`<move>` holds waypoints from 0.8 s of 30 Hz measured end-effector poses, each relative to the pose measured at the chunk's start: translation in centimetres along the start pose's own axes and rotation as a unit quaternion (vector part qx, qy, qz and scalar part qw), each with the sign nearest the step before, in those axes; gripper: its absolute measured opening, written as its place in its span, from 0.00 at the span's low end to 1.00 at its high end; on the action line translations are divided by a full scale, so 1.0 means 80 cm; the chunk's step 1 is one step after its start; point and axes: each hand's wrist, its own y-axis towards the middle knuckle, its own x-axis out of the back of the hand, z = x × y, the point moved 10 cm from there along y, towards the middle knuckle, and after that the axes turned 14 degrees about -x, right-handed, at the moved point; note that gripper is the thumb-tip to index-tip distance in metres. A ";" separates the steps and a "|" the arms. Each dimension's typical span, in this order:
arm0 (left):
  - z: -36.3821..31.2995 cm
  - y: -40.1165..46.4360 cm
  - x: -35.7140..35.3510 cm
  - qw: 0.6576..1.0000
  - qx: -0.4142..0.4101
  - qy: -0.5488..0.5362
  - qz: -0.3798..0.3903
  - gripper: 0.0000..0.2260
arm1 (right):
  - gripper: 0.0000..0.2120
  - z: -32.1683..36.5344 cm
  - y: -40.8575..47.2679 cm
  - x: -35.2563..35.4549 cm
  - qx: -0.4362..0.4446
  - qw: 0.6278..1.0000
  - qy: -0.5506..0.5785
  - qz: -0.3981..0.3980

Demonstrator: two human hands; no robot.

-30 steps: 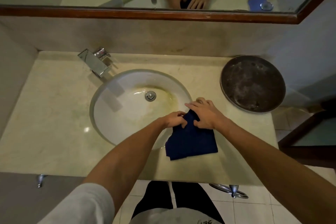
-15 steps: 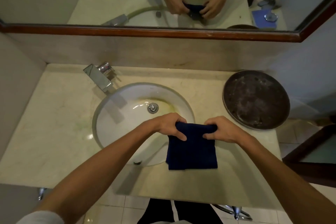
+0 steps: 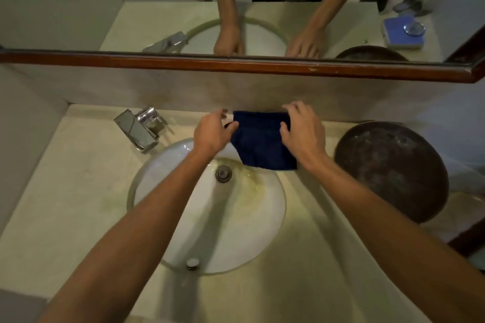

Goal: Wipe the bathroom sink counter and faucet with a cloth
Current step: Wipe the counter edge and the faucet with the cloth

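A pale marble-look counter [image 3: 78, 191] fills the space under a wood-framed mirror [image 3: 236, 65], with an oval white sink [image 3: 210, 217] sunk into its middle. At the right end sits a wide, dark round tray [image 3: 391, 170], its surface dull and speckled. A square chrome faucet [image 3: 136, 128] stands at the back left of the basin, angled toward it, and the drain stopper [image 3: 223, 173] shows in the stained bowl.

Both arms reach across the basin to the back strip of counter. The navy cloth [image 3: 262, 141] is stretched between the hands there, its top edge near the backsplash and its lower edge hanging over the rear rim of the sink. The left hand [image 3: 212, 131] pinches the cloth's left top corner between thumb and curled fingers; the right hand [image 3: 301, 131] grips the right top corner likewise.

The step in hand looks like placing the cloth at the back of the counter to begin a wiping pass; no part of the counter or faucet shows as clearly wiped yet. The next move probably calls for pressing the cloth flat and drawing it along the back strip, then working left toward the faucet, whose angled body will need the cloth wrapped round it.
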 end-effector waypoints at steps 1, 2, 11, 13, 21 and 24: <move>0.005 -0.026 -0.016 1.000 -0.013 0.006 0.005 0.19 | 0.18 0.007 -0.014 -0.016 0.034 0.999 0.007 0.003; 0.012 -0.058 -0.036 1.000 -0.020 0.005 0.024 0.17 | 0.19 0.011 -0.023 -0.039 0.060 0.998 0.003 0.025; 0.124 -0.241 -0.187 0.974 0.112 -0.088 0.176 0.15 | 0.35 0.017 -0.006 -0.170 0.051 0.990 -0.094 0.094; 0.130 -0.255 -0.199 0.968 0.131 -0.105 0.185 0.18 | 0.35 0.041 -0.009 -0.180 0.068 0.989 -0.097 0.093; 0.129 -0.261 -0.216 0.965 0.132 -0.136 0.181 0.18 | 0.34 0.134 -0.010 -0.228 0.138 0.979 -0.119 0.095; 0.123 -0.269 -0.215 0.965 0.142 -0.137 0.171 0.22 | 0.33 0.118 -0.007 -0.223 0.156 0.978 -0.111 0.083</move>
